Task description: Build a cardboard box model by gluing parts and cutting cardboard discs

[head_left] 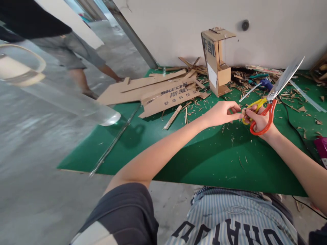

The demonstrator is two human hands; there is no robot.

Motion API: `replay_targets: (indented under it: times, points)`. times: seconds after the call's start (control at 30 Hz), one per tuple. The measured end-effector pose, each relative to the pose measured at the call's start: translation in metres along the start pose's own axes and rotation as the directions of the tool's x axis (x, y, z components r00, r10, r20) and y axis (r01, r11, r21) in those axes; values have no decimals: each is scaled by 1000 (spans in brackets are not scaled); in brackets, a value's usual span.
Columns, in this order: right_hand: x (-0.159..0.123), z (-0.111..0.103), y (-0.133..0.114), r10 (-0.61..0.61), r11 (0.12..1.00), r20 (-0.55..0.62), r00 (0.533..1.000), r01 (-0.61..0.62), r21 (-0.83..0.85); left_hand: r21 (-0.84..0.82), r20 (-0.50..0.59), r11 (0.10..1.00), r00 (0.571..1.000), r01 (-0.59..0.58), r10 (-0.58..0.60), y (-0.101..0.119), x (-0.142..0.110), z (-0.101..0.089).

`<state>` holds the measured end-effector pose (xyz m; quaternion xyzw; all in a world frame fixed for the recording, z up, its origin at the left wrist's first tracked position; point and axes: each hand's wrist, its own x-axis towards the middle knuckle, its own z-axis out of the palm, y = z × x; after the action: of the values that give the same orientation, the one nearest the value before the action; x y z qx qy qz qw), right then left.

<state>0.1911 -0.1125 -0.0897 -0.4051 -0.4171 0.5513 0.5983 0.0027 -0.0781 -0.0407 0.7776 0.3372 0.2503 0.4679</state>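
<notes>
My right hand point(262, 119) is closed around scissors point(271, 97) with one red and one yellow handle loop. Their long metal blades point up and to the right, away from me. My left hand point(224, 113) meets the fingertips of the right one, its thumb and fingers curled in a pinch. Whatever lies between those fingertips is too small to make out. Just beyond the hands stands an upright cardboard structure point(213, 73) with a flat top and a box-like step.
Printed cardboard sheets point(168, 93), a wooden stick point(172, 117) and many scraps lie on the green table point(122, 149). A blue glue gun point(266, 84) and black cable point(291, 124) are at right. Another person's legs point(76, 64) show beyond a blurred clear tube point(76, 102) at left.
</notes>
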Motion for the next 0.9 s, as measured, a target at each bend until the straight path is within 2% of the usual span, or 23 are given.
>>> replay_targets:
  times: [0.13, 0.23, 0.3, 0.37, 0.43, 0.53, 0.67, 0.77, 0.9]
  points:
    - [2, 0, 2, 4, 998, 8, 1000, -4, -67, -144, -35, 986, 996, 79, -85, -1, 3, 9]
    - [1, 0, 0, 3, 983, 44, 999, 5, -183, -248, -127, 958, 976, 143, -178, 1, 5, 7]
    - [0, -2, -5, 15, 959, 48, 999, -1, -285, -383, -192, 912, 953, 148, -236, 3, 6, 2]
    - [-2, -6, -11, 5, 905, 33, 999, 10, -425, -544, -226, 832, 935, 110, -272, 7, 8, -4]
    - [-4, -10, -17, -40, 804, 57, 998, 66, -591, -626, -258, 779, 929, 48, -265, 11, 8, -10]
    - [-8, -13, -26, -61, 653, 150, 987, 153, -742, -614, -331, 789, 915, -24, -230, 18, 7, -15]
    - [-11, -10, -31, -32, 560, 214, 976, 194, -805, -552, -401, 828, 901, -96, -163, 22, 5, -16]
    - [-13, -8, -30, -1, 537, 265, 964, 225, -813, -451, -446, 882, 891, -140, -86, 20, 4, -16]
    - [-14, -7, -27, 10, 562, 289, 957, 234, -793, -305, -467, 934, 884, -187, 24, 17, 5, -18]
